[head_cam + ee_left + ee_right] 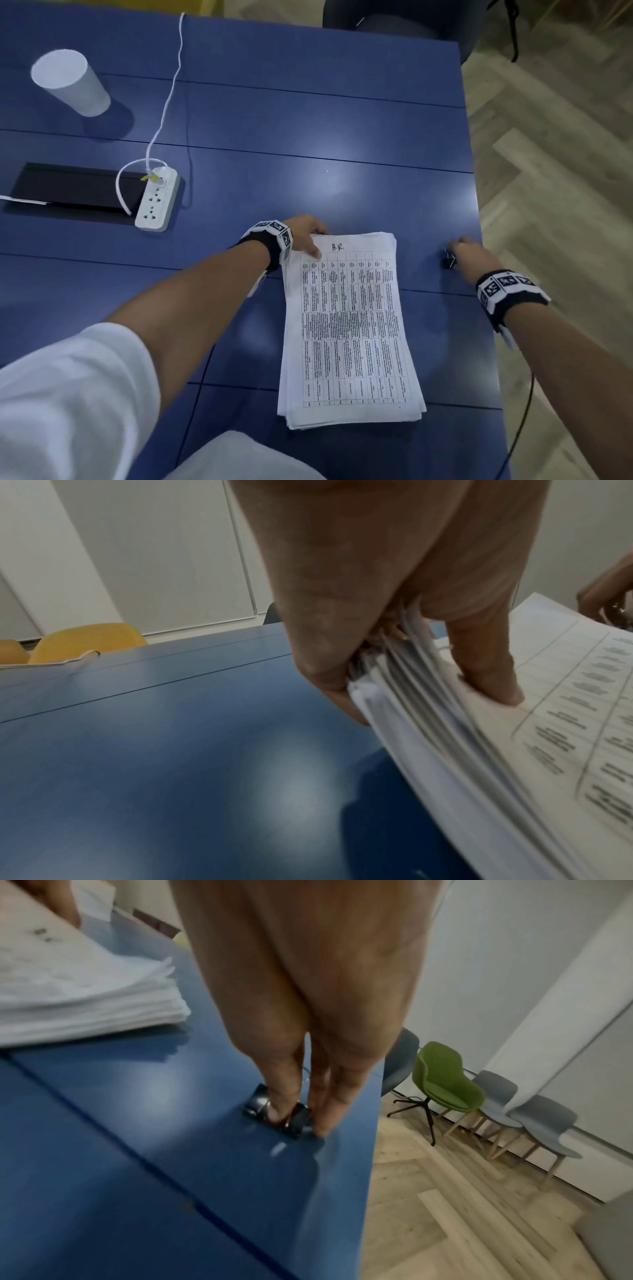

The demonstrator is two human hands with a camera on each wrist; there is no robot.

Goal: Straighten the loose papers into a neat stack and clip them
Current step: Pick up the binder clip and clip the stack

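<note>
A thick stack of printed papers (349, 329) lies on the blue table (308, 137), its edges slightly uneven. My left hand (308, 240) grips the stack's far left corner, thumb on the top sheet and fingers underneath; the left wrist view shows this left hand (428, 702) lifting the corner of the papers (514, 750) a little. A small black binder clip (448, 262) sits on the table near its right edge. My right hand (459, 250) is down on it. In the right wrist view, the right hand (301, 1123) pinches the clip (257, 1104) between thumb and fingers.
A white paper cup (70, 82) stands at the far left. A white power strip (157, 202) with its cable lies beside a black cable recess (68, 188). The table's right edge (479, 240) is just beyond the clip. Chairs (445, 1083) stand on the wooden floor.
</note>
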